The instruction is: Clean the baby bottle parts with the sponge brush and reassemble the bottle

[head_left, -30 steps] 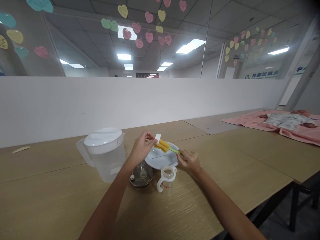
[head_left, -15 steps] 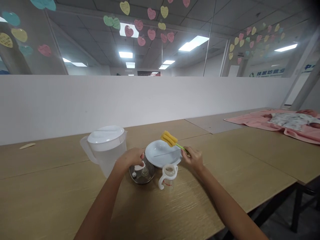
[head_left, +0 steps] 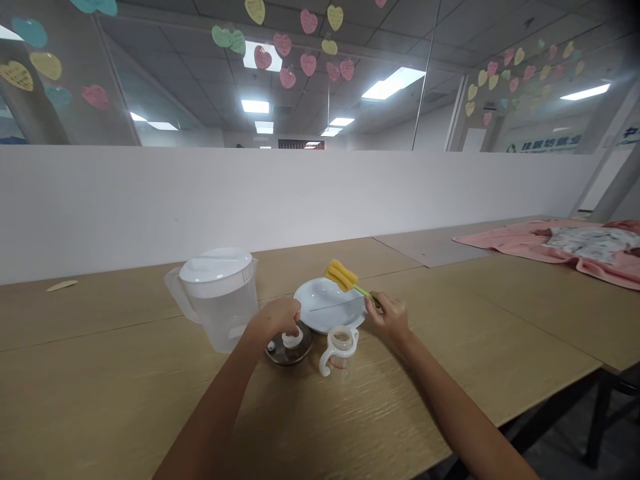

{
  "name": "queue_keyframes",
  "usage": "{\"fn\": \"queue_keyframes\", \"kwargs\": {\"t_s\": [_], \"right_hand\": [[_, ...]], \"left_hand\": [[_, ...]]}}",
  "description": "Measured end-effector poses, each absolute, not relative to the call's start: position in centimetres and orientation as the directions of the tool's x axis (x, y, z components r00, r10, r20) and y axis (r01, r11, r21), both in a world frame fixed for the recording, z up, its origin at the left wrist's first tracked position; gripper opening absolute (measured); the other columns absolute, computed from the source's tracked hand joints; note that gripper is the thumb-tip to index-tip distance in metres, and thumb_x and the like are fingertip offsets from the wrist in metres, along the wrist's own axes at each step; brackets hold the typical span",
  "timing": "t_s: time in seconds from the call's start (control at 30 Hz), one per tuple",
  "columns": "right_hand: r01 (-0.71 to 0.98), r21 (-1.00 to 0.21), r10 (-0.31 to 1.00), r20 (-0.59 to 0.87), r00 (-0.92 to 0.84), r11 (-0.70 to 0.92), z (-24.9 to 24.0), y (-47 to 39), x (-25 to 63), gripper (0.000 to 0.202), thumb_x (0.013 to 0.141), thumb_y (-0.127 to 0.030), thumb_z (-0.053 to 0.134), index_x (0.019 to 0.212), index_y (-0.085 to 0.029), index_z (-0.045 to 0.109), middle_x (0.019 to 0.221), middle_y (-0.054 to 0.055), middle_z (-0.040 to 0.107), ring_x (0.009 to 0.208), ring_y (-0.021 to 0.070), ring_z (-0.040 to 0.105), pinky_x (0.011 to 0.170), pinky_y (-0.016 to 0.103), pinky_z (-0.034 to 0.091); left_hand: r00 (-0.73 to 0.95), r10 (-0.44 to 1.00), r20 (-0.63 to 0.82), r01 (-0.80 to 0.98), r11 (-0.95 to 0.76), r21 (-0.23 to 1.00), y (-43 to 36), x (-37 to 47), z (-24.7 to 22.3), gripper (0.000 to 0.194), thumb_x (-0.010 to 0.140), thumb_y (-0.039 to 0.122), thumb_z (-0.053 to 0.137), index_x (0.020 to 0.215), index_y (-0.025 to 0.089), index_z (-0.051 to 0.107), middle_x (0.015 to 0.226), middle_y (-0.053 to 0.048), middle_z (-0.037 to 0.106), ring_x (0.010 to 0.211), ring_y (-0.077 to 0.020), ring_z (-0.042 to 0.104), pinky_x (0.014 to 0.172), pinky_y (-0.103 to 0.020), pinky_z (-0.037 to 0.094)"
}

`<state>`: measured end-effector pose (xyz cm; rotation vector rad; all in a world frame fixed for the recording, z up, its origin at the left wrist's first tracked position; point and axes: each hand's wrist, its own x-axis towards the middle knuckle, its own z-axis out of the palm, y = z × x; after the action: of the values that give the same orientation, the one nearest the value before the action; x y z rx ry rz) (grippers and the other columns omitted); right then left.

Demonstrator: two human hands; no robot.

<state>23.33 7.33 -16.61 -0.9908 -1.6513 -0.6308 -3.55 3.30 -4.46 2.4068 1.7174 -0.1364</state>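
Translucent plastic hides what the jug holds; my left hand, swinging wide, could knock it. The bowl shows a thin line inside, the tray a white piece. The open bottle could tip if a hand clips it. My right hand grips the brush above the bowl; a loose pinch could drop it. My left fingertips reach the tray's ring; pinched or not, I can't tell.

Bare left hand and bare right hand, with slim, bare, tapering forearms
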Motion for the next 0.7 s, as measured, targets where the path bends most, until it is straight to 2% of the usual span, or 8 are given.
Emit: {"fn": "queue_keyframes", "kwargs": {"t_s": [0.3, 0.43, 0.5, 0.57, 0.63, 0.7], "right_hand": [[0.850, -0.088, 0.311, 0.946, -0.092, 0.519, -16.6, 7.2, 23.3, 0.022, 0.087, -0.029, 0.050, 0.078, -0.017, 0.065, 0.063, 0.003, 0.066, 0.049, 0.0096, 0.056, 0.052, 0.021, 0.039], [0.846, -0.100, 0.314, 0.946, -0.083, 0.524, -16.5, 7.2, 23.3, 0.022, 0.087, -0.030, 0.050, 0.078, -0.017, 0.065, 0.063, 0.003, 0.066, 0.049, 0.0096, 0.056, 0.052, 0.021, 0.039], [0.849, -0.090, 0.310, 0.947, -0.089, 0.521, -16.5, 7.2, 23.3, 0.022, 0.087, -0.030, 0.050, 0.078, -0.017, 0.064, 0.063, 0.002, 0.066, 0.049, 0.0096, 0.056, 0.052, 0.021, 0.039], [0.848, -0.075, 0.301, 0.948, -0.102, 0.524, -16.4, 7.2, 23.3, 0.022, 0.088, -0.030, 0.050, 0.078, -0.017, 0.064, 0.063, 0.002, 0.066, 0.050, 0.0096, 0.056, 0.052, 0.021, 0.039], [0.848, -0.068, 0.292, 0.951, -0.105, 0.525, -16.3, 7.1, 23.3, 0.022, 0.088, -0.030, 0.050, 0.077, -0.017, 0.064, 0.062, 0.002, 0.066, 0.049, 0.0096, 0.056, 0.052, 0.021, 0.039], [0.851, -0.070, 0.292, 0.951, -0.100, 0.521, -16.3, 7.1, 23.3, 0.023, 0.088, -0.031, 0.050, 0.077, -0.017, 0.064, 0.061, 0.002, 0.065, 0.049, 0.0098, 0.055, 0.052, 0.021, 0.039]], "left_hand": [[0.318, 0.939, -0.129, 0.948, -0.313, 0.059, 2.8, -3.5, -3.8, 0.014, 0.059, 0.015, 0.065, 0.070, 0.019, 0.058, 0.075, 0.000, 0.063, 0.072, -0.0176, 0.059, 0.055, -0.022, 0.035], [0.327, 0.941, -0.084, 0.945, -0.325, 0.038, 1.4, -2.8, -2.7, 0.007, 0.072, 0.016, 0.056, 0.076, 0.018, 0.060, 0.080, -0.004, 0.066, 0.076, -0.0198, 0.061, 0.061, -0.025, 0.038], [0.361, 0.930, -0.062, 0.932, -0.359, 0.050, 0.3, -1.7, -2.2, 0.015, 0.082, 0.021, 0.048, 0.081, 0.018, 0.062, 0.084, -0.007, 0.067, 0.079, -0.0212, 0.061, 0.064, -0.027, 0.039], [0.458, 0.888, -0.045, 0.884, -0.450, 0.124, -0.8, -0.3, -2.1, 0.025, 0.088, 0.031, 0.040, 0.088, 0.019, 0.063, 0.089, -0.007, 0.068, 0.083, -0.0221, 0.062, 0.067, -0.028, 0.041], [0.583, 0.812, -0.039, 0.796, -0.560, 0.230, -1.9, 1.2, -2.5, 0.032, 0.090, 0.041, 0.039, 0.096, 0.019, 0.062, 0.096, -0.008, 0.067, 0.089, -0.0235, 0.061, 0.071, -0.030, 0.042], [0.649, 0.759, -0.044, 0.744, -0.623, 0.241, -2.7, 2.5, -3.3, 0.035, 0.086, 0.048, 0.048, 0.099, 0.018, 0.061, 0.101, -0.010, 0.065, 0.097, -0.0264, 0.059, 0.075, -0.032, 0.043]]}}
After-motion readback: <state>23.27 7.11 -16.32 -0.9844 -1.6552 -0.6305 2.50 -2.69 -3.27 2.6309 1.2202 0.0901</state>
